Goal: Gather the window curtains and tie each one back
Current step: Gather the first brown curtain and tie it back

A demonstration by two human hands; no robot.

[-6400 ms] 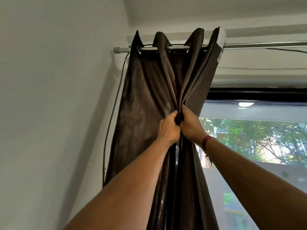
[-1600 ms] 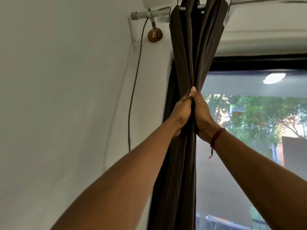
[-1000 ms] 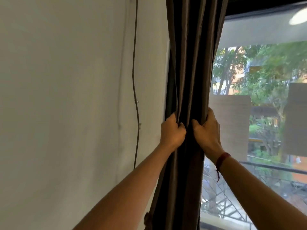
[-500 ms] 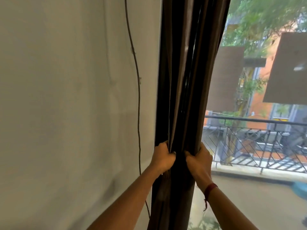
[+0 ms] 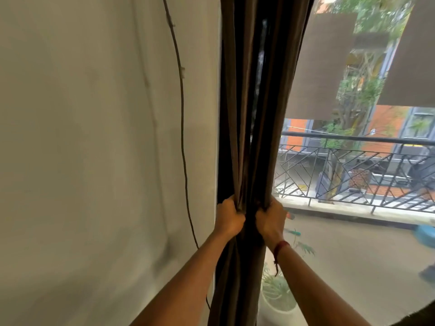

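Plain off-white wall [image 5: 82,137] left, window glass [image 5: 353,255] right; dark brown pleated fabric curtain [image 5: 256,114] hangs between, bunched into a narrow column at the window's left edge. My left hand [image 5: 229,220] and right hand [image 5: 270,220] each clamp its folds, fingers curled tight. No tie-back in view. Risk: freeing one hand for a tie may let pleats spring loose. Thin black cable [image 5: 182,118] runs down the wall just beside the curtain, could snag; white potted plant [image 5: 277,300] stands below
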